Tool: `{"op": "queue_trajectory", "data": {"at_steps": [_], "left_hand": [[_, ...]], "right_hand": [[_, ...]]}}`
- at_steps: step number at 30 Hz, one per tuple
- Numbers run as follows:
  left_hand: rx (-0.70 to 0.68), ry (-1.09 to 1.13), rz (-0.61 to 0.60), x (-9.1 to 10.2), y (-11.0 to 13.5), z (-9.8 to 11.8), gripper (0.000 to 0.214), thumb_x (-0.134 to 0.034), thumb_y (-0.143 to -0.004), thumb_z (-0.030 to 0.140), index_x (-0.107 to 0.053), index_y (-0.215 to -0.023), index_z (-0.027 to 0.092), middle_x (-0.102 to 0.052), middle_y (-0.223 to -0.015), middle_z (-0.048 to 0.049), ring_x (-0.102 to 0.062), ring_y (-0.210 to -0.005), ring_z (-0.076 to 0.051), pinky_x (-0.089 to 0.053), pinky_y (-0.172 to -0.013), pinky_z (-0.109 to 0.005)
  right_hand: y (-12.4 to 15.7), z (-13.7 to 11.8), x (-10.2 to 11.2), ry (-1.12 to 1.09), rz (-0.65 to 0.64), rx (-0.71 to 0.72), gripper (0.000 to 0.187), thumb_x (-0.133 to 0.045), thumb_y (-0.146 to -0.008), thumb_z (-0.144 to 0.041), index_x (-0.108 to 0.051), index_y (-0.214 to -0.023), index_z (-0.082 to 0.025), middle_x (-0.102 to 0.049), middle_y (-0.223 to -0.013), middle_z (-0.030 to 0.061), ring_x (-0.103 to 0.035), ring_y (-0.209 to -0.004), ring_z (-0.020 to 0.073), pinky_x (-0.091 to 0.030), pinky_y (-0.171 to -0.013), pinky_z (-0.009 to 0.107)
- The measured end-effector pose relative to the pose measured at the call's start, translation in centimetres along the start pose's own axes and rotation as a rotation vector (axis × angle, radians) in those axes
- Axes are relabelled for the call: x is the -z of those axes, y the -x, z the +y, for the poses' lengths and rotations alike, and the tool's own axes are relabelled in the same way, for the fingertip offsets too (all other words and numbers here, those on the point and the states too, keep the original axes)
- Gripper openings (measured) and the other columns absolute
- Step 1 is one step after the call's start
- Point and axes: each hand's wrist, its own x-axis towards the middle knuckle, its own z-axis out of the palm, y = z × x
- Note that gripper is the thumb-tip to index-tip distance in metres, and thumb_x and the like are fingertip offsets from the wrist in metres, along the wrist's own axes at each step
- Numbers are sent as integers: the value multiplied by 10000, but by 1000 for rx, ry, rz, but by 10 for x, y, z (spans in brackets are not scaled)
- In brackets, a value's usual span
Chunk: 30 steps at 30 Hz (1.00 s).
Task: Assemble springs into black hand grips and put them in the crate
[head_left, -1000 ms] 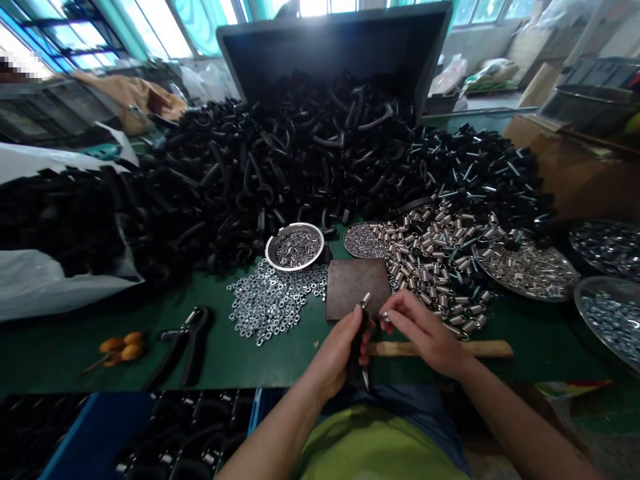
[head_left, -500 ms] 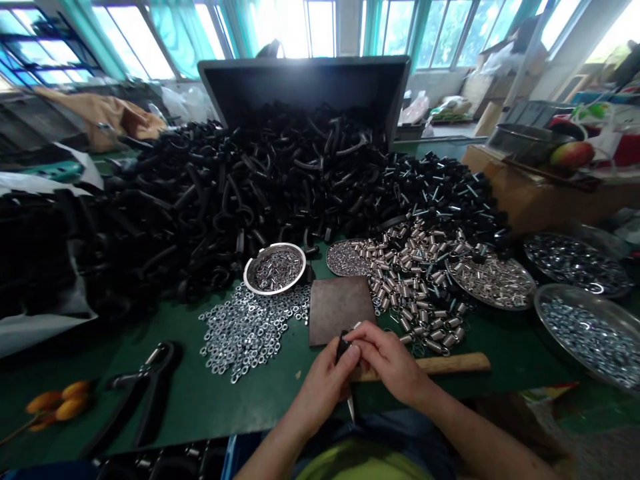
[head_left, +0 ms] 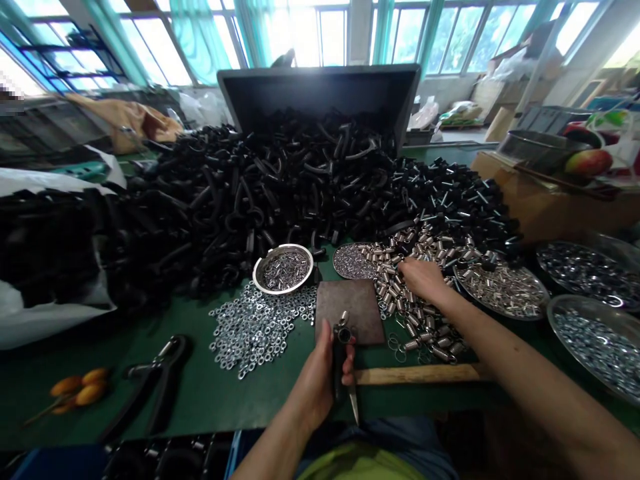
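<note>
Across the green table (head_left: 215, 400), my right hand (head_left: 424, 279) has left the lower-centre black handle (head_left: 339, 365) for springs (head_left: 391, 291) at centre right, fingers bunched, contents hidden. Only my curled left hand (head_left: 319, 373) now grips the handle.

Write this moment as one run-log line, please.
Left hand: holds black handle | Right hand: at the metal springs, grip unclear | Nearby: brown plate, wooden shaft, loose nuts

Bright windows (head_left: 455, 40), teal curtains (head_left: 197, 40), pale pillar (head_left: 359, 37) between panes, blue shelving (head_left: 65, 48) leftward
</note>
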Motion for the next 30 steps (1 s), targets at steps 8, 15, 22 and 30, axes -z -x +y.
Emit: {"op": "queue_trajectory", "data": {"at_steps": [8, 15, 22, 30], "left_hand": [[110, 316, -51, 2, -9, 10, 296, -492, -837, 389, -474, -673, 143, -396, -543, 33, -312, -428, -46, -219, -391, -152], [116, 363, -110, 1, -7, 8, 295, -468, -840, 374, -461, -654, 145, -369, -526, 35, -295, -423, -48, -199, -388, -150], [126, 360, -100, 2, -8, 9, 386, -435, -855, 441, -477, -619, 138, -375, -487, 29, -278, -408, -50, -188, -388, -157], [24, 377, -75, -4, -12, 7, 294, -462, -820, 343, -537, -630, 133, -416, -448, 18, -345, -410, -75, -255, -414, -191]], "right_hand": [[12, 6, 0, 97, 37, 89, 234, -413, -871, -127, -589, -1024, -141, -589, -1057, 140, -575, -987, 243, -422, -687, 297], [1, 8, -7, 94, 19, 90, 140, -488, -844, -144, -615, -904, -151, -621, -980, 113, -610, -894, 221, -417, -657, 289], [20, 9, 9, -7, 167, 15, 228, -430, -890, -192, -515, -1081, -100, -627, -981, 166, -607, -878, 266, -458, -695, 361], [101, -61, 39, -932, 352, 404, 150, -606, -816, -254, -627, -963, -234, -605, -1040, 55, -597, -942, 182, -528, -699, 278]]}}
